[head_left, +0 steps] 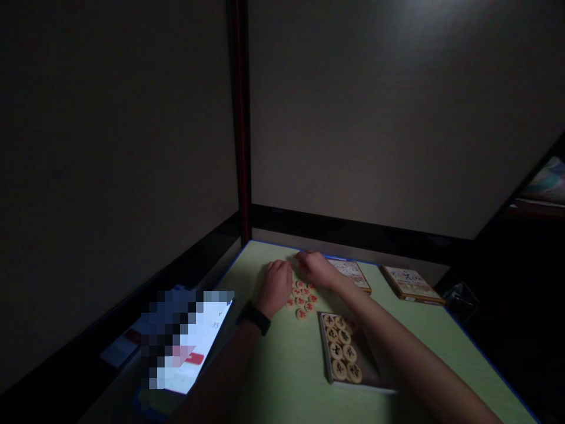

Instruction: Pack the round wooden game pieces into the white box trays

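Note:
Several Chinese chess pieces with red characters [301, 301] lie in a loose cluster on the green table [273, 377]. My left hand [277, 285], with a dark watch [255, 318] on the wrist, is at the left edge of this cluster, its fingers curled. Just beyond the pieces is my right hand [314, 268], bent at the wrist; its fingertips point left toward the other hand. What either set of fingers holds, if anything, is hidden. Nearer to me, an open box [327, 353] holds chess pieces with black characters [342, 352] in two columns, partly under my right forearm.
A printed flat box [351, 274] lies behind my right arm, and a similar box [411, 284] is at the table's right edge. A lit, partly blurred screen [207, 335] stands at the left. Walls close off the back and left. A dark bag-like object [461, 301] is beyond the right edge.

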Motion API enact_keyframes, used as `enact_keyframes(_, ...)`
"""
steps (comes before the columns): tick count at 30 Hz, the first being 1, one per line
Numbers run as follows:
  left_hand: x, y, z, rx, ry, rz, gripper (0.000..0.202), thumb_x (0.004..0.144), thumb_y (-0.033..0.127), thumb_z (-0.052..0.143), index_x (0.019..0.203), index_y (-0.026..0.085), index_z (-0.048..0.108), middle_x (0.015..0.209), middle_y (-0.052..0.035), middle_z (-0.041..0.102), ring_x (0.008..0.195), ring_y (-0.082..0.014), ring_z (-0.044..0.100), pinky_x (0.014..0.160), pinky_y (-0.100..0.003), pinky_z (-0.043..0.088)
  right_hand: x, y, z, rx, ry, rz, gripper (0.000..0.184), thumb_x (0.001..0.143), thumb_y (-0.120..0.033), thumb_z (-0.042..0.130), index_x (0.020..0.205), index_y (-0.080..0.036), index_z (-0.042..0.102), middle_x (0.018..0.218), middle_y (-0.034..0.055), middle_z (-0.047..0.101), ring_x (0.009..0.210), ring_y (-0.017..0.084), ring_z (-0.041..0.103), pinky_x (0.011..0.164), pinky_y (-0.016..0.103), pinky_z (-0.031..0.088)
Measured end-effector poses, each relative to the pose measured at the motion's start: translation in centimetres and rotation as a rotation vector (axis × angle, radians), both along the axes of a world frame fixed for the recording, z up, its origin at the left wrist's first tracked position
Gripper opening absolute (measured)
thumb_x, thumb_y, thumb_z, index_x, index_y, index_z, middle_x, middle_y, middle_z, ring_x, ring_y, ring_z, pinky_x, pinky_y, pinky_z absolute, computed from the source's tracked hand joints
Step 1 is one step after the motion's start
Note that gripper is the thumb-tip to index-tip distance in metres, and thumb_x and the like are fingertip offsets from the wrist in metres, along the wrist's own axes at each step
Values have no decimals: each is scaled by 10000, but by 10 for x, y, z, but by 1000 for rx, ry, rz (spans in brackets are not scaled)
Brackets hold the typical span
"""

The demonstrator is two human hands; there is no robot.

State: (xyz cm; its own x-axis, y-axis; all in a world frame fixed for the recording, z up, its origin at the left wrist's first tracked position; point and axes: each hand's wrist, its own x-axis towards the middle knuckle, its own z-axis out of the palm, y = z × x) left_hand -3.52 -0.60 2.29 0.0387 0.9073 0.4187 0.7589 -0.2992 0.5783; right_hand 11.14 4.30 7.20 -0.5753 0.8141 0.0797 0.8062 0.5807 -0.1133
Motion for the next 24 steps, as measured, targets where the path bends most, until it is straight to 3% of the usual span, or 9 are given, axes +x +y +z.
enact_keyframes(2,6,3,1,-103,-325,-88,312,969,227,372,1046,141,663,993,-106,686,966,-232,614,907,-362,465,12,-19,4,50,77,38,245,982,-206,449,1143,-145,623,1104,129,674,981,190,631,820,255,437)
enact_keyframes(4,15,2,1,-266,-679,-292,329,980,365,412,1005,141,650,915,-83,687,850,-197,631,801,-319,490,25,-37,4,120,243,121,230,973,-222,478,1147,-151,611,1065,115,666,946,193,620,815,275,448)
enact_keyframes(6,24,-3,0,-408,-952,-505,393,915,506,540,966,130,637,869,-76,675,782,-169,626,746,-289,483,38,-53,3,170,315,133,206,967,-240,501,1121,-157,609,1012,105,658,914,200,613,800,293,455)
enact_keyframes(8,32,-10,0,-486,-1093,-630,455,806,560,681,930,125,633,859,-73,668,772,-153,618,734,-267,464,50,-66,2,183,317,117,169,969,-259,511,1063,-165,615,972,96,648,880,200,609,769,294,458)
enact_keyframes(13,42,-28,6,-579,-1062,-677,439,742,543,755,817,127,637,790,-40,638,706,-113,567,618,-215,376,78,-91,5,166,309,71,190,967,-352,543,939,-178,615,906,74,649,811,193,609,722,283,450)
enact_keyframes(20,42,-32,6,-657,-1001,-672,486,732,545,761,945,119,665,857,-77,695,718,-124,594,640,-234,385,129,-120,7,50,260,-78,246,906,-424,624,885,-181,647,893,75,678,798,206,635,685,279,435)
enact_keyframes(24,40,-30,5,-629,-928,-642,465,777,533,719,980,121,654,890,-96,712,696,-120,596,604,-235,367,133,-127,-2,-44,101,-110,212,860,-398,679,852,-187,700,846,75,698,752,213,647,649,279,420)
